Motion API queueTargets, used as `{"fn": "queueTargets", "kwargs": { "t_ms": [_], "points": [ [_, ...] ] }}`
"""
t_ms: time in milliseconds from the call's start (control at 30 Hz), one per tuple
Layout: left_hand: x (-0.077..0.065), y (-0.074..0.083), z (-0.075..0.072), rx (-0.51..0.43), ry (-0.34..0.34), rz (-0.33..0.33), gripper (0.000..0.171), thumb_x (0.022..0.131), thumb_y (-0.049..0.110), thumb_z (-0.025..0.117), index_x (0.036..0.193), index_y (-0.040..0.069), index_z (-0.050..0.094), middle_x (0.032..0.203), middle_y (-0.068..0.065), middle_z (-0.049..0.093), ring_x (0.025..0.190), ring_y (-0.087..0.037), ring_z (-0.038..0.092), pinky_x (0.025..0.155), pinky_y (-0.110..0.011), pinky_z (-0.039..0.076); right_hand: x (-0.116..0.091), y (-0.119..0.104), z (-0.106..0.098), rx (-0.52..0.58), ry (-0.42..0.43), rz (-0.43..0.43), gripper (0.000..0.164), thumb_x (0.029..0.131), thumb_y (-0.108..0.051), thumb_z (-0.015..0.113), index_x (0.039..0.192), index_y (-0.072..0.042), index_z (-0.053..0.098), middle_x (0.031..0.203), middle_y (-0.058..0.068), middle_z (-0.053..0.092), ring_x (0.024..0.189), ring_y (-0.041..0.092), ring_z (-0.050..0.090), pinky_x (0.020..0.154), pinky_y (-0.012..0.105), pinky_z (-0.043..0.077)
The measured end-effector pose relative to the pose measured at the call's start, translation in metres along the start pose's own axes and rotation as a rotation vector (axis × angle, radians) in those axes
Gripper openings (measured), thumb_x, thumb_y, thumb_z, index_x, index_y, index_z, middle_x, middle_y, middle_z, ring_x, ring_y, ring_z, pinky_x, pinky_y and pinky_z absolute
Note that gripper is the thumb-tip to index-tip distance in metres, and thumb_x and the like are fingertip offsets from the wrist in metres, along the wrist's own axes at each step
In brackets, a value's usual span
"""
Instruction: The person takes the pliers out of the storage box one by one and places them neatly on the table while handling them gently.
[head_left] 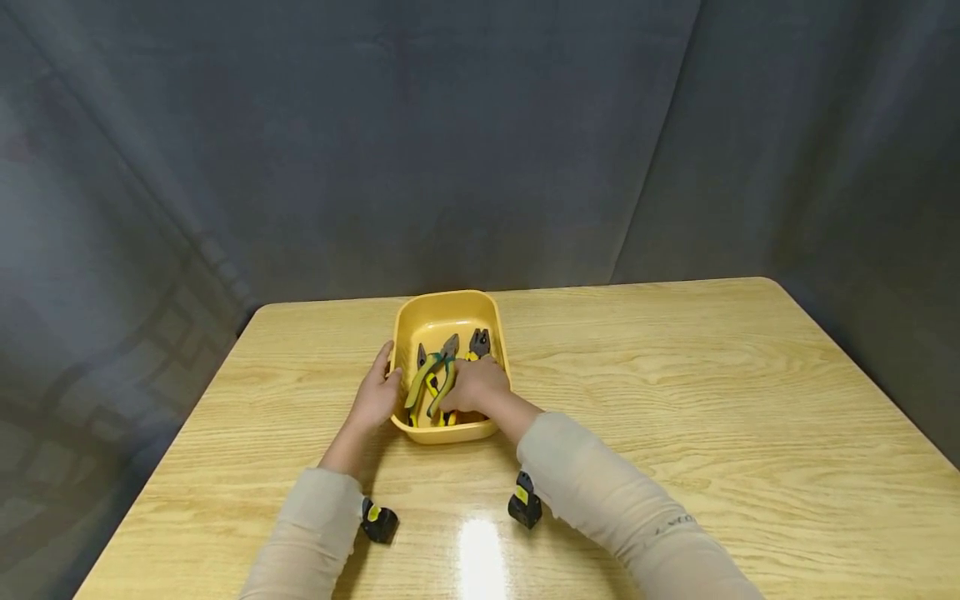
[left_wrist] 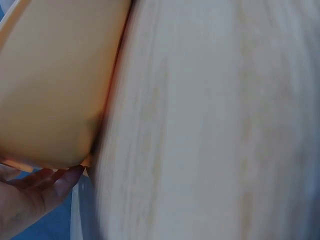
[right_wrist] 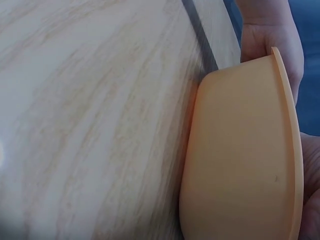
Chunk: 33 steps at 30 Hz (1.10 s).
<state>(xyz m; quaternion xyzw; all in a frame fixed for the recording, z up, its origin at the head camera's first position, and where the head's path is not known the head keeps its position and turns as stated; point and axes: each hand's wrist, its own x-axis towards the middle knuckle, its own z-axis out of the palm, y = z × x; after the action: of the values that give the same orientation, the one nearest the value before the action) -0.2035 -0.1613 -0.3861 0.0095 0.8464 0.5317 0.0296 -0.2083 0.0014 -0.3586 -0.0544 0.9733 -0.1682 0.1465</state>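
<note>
Olive-handled pliers [head_left: 447, 357] lay in a yellow tub [head_left: 450, 436], head toward the tub's far wall, handles parted toward its near-left corner. The tub stood upright close to the table's [head_left: 675, 375] far edge, left of the middle. The right hand [head_left: 480, 387] reached over the tub's right side, beside the nearer handle; its fingertips were hidden, so I could not tell whether it pinched a tool. The left hand [head_left: 375, 398] rested against the left wall, thumb and forefinger spread. Dark-headed pliers [head_left: 480, 342] showed just beyond the right hand.

The olive-handled pair looked stiff, sturdy and probably heaviest at the metal head; smooth handles might slip a little, and the pivot could let them swing. Both handles together, just below the pivot, seemed the surest hold.
</note>
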Motion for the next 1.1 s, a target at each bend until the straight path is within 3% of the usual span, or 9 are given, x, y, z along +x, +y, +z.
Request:
{"fn": "queueTargets", "kwargs": {
  "t_ms": [267,633,800,1100],
  "points": [
    [0.0006,-0.001,0.0035,-0.001,0.003,-0.009,0.051,0.093,0.013,0.03,0.139,0.009,0.009,0.136,-0.025,0.021,0.121,-0.035,0.023,0.098,-0.045,0.021,0.0016,0.0027,-0.0027,0.035,-0.032,0.034,0.077,0.064,-0.045,0.069,0.131,-0.021,0.039,0.119,0.026,0.036,0.083,0.027,0.048,0.058,0.032,0.042],
    [0.0015,-0.002,0.0034,0.009,0.005,-0.009,0.051,0.093,0.013,0.03,0.139,0.009,0.01,0.136,-0.024,0.021,0.12,-0.036,0.025,0.097,-0.045,0.022,0.0026,0.0042,-0.0031,0.112,-0.013,0.039,0.08,0.064,-0.042,0.07,0.133,-0.022,0.034,0.123,0.029,0.031,0.061,0.021,0.049,0.048,0.028,0.04],
    [0.001,-0.0015,0.0015,0.017,-0.003,-0.006,0.051,0.093,0.013,0.029,0.139,0.01,0.009,0.136,-0.023,0.022,0.12,-0.035,0.025,0.097,-0.046,0.022,0.0031,0.0044,-0.0059,0.165,0.008,0.011,0.076,0.066,-0.039,0.069,0.132,-0.019,0.036,0.125,0.032,0.029,0.061,0.022,0.048,0.049,0.029,0.04],
    [-0.0008,0.0002,0.0013,0.016,-0.003,-0.002,0.05,0.093,0.012,0.03,0.139,0.01,0.009,0.134,-0.024,0.026,0.117,-0.035,0.031,0.094,-0.046,0.028,0.0022,0.007,-0.01,0.234,-0.011,-0.028,0.058,0.065,-0.035,0.066,0.117,-0.017,0.048,0.121,0.028,0.034,0.065,0.024,0.048,0.052,0.031,0.039]
  ]
}}
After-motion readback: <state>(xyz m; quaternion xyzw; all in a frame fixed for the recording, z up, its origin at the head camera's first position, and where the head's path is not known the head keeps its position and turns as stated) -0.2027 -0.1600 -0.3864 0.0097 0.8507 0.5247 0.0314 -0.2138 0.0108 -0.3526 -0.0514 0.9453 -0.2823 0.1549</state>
